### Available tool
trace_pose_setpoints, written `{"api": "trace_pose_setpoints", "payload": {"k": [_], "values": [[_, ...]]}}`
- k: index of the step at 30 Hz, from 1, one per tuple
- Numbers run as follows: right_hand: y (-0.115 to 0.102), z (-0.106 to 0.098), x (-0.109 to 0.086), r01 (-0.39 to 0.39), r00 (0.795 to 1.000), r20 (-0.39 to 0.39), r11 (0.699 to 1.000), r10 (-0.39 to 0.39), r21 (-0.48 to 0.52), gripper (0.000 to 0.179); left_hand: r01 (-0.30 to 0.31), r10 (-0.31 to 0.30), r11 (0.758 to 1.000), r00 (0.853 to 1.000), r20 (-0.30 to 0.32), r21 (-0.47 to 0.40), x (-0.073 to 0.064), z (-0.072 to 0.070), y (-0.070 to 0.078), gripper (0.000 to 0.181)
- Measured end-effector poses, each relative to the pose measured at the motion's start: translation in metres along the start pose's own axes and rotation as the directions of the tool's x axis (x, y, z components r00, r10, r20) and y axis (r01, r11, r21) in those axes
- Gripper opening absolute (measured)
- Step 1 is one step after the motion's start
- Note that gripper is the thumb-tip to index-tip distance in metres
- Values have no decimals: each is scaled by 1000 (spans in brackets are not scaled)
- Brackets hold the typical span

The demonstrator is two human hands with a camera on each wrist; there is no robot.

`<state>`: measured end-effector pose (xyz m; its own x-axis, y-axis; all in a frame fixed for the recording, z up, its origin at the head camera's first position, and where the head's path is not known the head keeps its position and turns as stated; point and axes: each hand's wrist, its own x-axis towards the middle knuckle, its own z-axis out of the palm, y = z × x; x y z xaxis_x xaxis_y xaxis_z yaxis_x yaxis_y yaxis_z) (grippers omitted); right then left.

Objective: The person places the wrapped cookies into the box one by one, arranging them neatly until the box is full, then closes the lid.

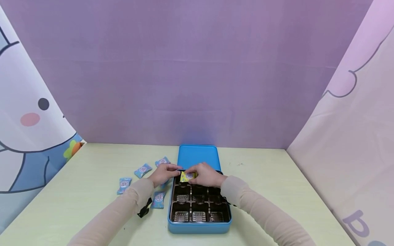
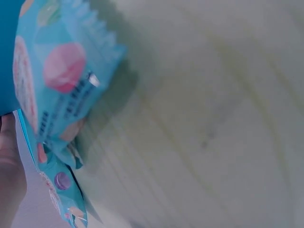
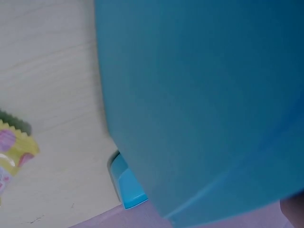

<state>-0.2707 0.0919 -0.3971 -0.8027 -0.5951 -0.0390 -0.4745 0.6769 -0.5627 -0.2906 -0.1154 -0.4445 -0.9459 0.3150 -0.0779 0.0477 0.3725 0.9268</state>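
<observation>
A blue tin box [image 1: 199, 228] with its lid laid back stands in front of me, holding a dark plastic tray [image 1: 191, 201] divided into compartments. At the back left compartment, my right hand [image 1: 207, 175] pinches a yellow candy packet [image 1: 186, 176] between thumb and fingers. My left hand [image 1: 164, 174] touches the rim at the tin's back left corner, its fingers fairly straight. Beside the tin's left wall, a blue candy packet [image 2: 54, 71] shows large in the left wrist view. The tin's blue side wall [image 3: 190, 95] fills most of the right wrist view.
Several blue packets lie left of the tin, including one at the far left [image 1: 124, 185] and one by its wall [image 1: 158, 200]. Another yellow packet [image 3: 14, 154] lies on the table to the right. The opened lid [image 1: 198, 157] reaches toward the purple backdrop [image 1: 197, 75].
</observation>
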Motion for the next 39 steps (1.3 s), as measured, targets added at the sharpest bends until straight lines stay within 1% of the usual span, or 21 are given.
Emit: {"api": "trace_pose_setpoints", "payload": {"k": [10,13,16,22,26,28,30,35,39], "values": [[-1,0,0,10,1000,-6,1000,-10,1,38,5,-5,1000,1000,-10,8,-2,0,1,26],[0,0,0,6,1000,-1,1000,-6,21,40,6,-6,1000,1000,-10,11,-3,0,2,27],[0,-2,0,5,1000,-1,1000,-5,31,41,1,-1,1000,1000,-13,5,-6,-1,7,27],[0,-4,-1,5,1000,-6,1000,-5,27,42,-7,7,1000,1000,-1,-16,-18,-3,23,27],[0,-4,-1,1,1000,-9,1000,-1,29,41,-8,8,1000,1000,1,-13,-20,-3,26,27],[0,-3,-1,-2,1000,-9,999,2,32,40,-10,10,1000,1000,1,-12,-20,-3,25,27],[0,-2,0,-2,1000,-12,999,2,35,39,-13,13,1000,1000,-3,-7,-15,-3,18,27],[0,1,0,20,999,-37,1000,-21,-13,36,0,0,1000,1000,-13,6,-2,-3,-2,27],[0,2,0,31,998,-52,999,-32,-34,37,4,-4,1000,1000,-9,4,-3,-3,-1,27]]}}
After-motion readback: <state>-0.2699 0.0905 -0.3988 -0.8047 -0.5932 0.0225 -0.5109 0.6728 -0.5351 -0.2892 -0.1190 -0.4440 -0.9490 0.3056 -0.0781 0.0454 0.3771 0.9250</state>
